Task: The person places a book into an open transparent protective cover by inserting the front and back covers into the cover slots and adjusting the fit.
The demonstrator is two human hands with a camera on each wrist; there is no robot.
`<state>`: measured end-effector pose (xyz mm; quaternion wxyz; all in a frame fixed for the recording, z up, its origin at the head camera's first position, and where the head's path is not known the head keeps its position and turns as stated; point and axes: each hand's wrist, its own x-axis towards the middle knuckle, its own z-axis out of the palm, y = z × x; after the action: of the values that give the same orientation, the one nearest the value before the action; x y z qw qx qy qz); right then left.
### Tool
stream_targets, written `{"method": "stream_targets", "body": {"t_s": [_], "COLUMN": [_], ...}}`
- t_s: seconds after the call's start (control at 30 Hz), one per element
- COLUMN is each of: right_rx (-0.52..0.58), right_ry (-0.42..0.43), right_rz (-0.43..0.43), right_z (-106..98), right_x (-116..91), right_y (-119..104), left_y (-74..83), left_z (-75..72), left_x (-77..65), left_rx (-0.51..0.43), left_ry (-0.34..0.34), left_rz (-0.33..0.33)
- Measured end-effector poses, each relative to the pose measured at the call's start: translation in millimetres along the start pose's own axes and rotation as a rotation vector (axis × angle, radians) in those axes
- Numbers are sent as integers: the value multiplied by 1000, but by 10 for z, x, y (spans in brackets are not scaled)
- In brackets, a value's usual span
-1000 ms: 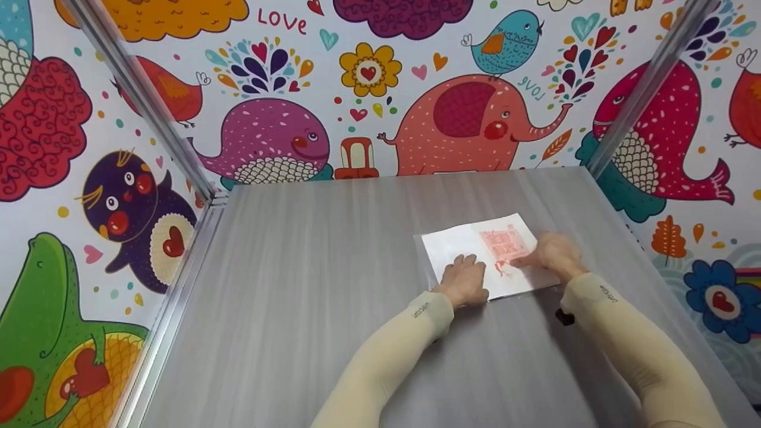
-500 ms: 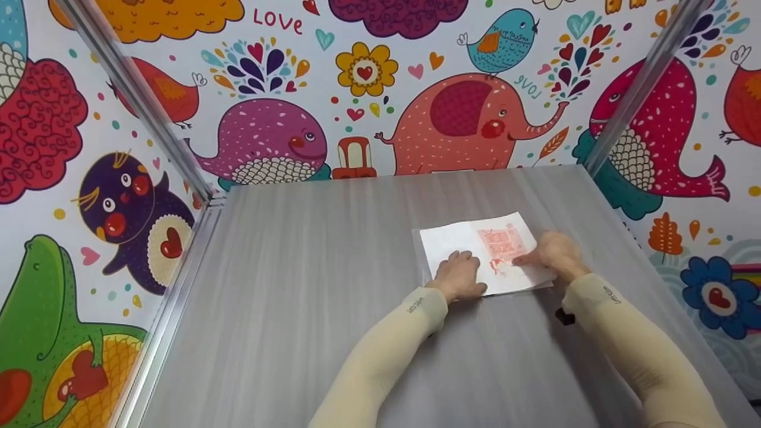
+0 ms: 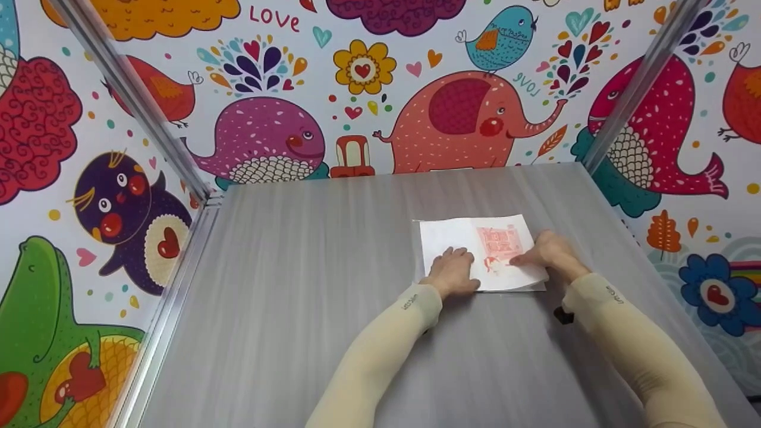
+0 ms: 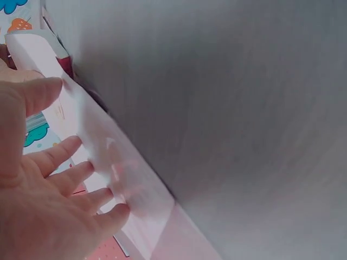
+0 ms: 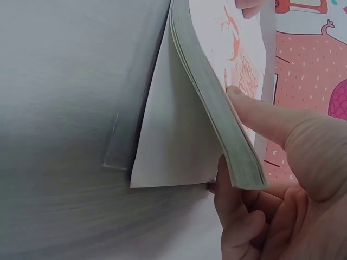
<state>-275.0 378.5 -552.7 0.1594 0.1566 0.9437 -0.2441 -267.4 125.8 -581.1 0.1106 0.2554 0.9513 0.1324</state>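
An open book [image 3: 440, 230] with red drawings on its right page lies on the grey table. My left hand [image 3: 453, 272] rests on the left page, fingers extended; in the left wrist view the fingertips [image 4: 89, 169] touch the paper. At the right edge, my right hand [image 3: 550, 252] pinches a thick block of pages [image 5: 217, 103], thumb on the drawn page and fingers beneath. That block is lifted off a pale sheet [image 5: 168, 130] underneath. A clear plastic cover [image 5: 127, 138] sticks out past the sheet.
The grey table [image 3: 297, 285] extends left of the book and toward me. Walls [image 3: 357, 119] printed with cartoon animals enclose the back and sides. Metal rails [image 3: 172, 321] run along the left edge and the corners.
The book has turned slightly clockwise, its near edge now more level. My left hand has shifted a little left with it. My right hand keeps its grip on the pages.
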Motion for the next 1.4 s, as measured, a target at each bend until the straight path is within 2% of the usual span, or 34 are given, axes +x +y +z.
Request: {"method": "stream_targets", "body": {"t_s": [0.37,0.53,0.67,0.83,1.0,1.17,1.4], "right_rx": [105,108,129,123,120,147,159], "right_ry": [-24,-35,-32,36,76,88,88], "right_rz": [14,12,-4,-80,-149,-222,-299], "right_z": [-19,-55,-97,-138,-160,-172,-157], "right_x": [-53,-81,-109,-150,-220,-310,-386], "right_y": [-23,-43,-100,-222,-372,-536,-712], "left_y": [5,-4,-10,3,34,78,130], "left_z": [-19,-39,-74,-138,-191,-288,-434], "left_x": [-39,-41,-41,-32,1,8,13], "left_rx": [-16,-39,-82,-144,-236,-347,-604], "left_ry": [-21,-19,-7,7,24,60,124], "left_rz": [-10,-7,-13,-44,-69,-52,-82]}}
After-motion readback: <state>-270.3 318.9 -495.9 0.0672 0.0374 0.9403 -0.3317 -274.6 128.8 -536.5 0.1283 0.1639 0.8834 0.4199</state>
